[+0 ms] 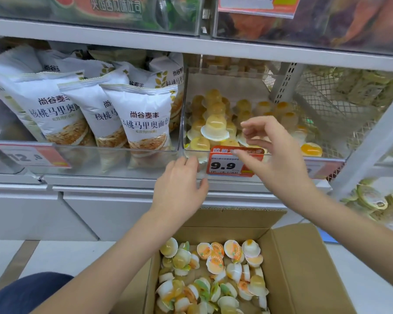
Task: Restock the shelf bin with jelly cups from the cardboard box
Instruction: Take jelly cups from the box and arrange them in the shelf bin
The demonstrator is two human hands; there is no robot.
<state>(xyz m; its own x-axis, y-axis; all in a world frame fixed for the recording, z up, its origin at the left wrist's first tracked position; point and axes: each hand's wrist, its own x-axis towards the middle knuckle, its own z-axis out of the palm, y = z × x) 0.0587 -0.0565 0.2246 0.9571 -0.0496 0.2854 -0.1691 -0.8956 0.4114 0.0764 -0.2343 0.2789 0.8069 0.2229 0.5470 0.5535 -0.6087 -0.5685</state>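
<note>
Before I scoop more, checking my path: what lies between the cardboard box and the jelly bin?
In the head view, both hands, left hand and right hand, and the red price tag.

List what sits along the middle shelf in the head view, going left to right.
12.8 price tag → white bread bags → clear bin of jelly cups with its 9.9 price tag → wire mesh basket.
</note>
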